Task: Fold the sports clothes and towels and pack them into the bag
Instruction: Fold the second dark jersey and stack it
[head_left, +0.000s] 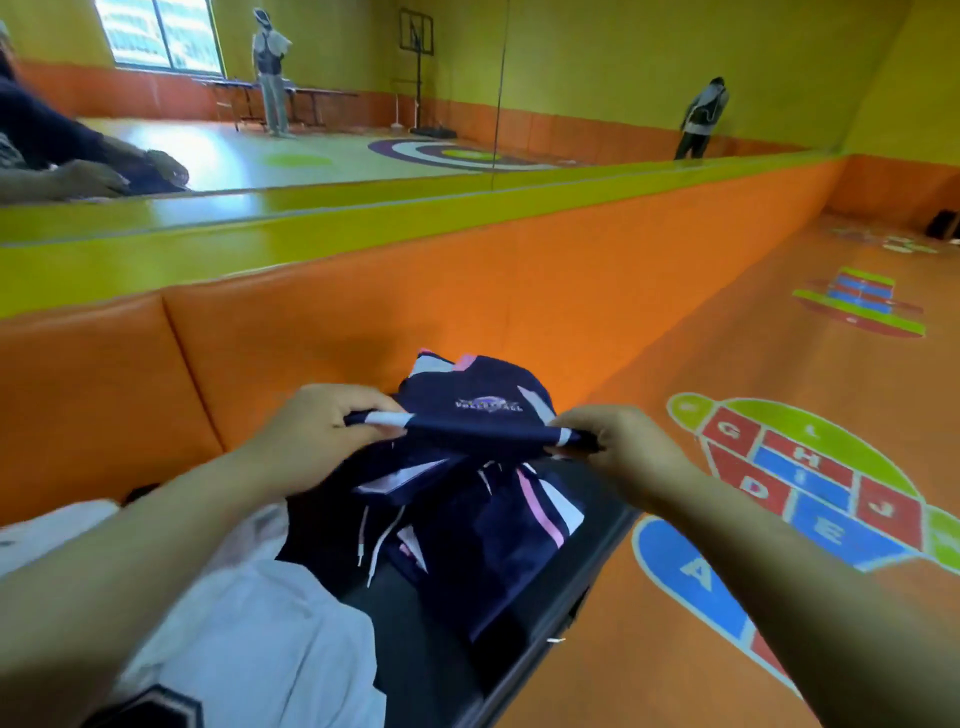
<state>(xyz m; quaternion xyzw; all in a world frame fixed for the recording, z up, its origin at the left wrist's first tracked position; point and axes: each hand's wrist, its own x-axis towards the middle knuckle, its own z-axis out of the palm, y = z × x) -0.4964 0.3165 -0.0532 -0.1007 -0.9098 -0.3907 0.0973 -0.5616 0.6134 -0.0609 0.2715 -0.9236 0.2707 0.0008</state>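
head | both hands (311, 436) (618, 447) pinch jersey (483, 431) edge | floor (727, 364) right

Our bare forearms reach forward and angle toward each other, hands level and apart. Our left hand (317, 436) and right hand (631, 457), knuckles up and fingers curled, each pinch one end of a navy garment (483, 434) stretched between them.

Lettering (489, 404) on the navy clothes (488, 540): blurred, partly illegible. Fingertips of the left hand (311, 436) and right hand (623, 452) are hidden behind the pinched navy fold (467, 434). White garment (260, 623): cut by the bottom edge. Black surface (426, 654) beneath: identity unclear.
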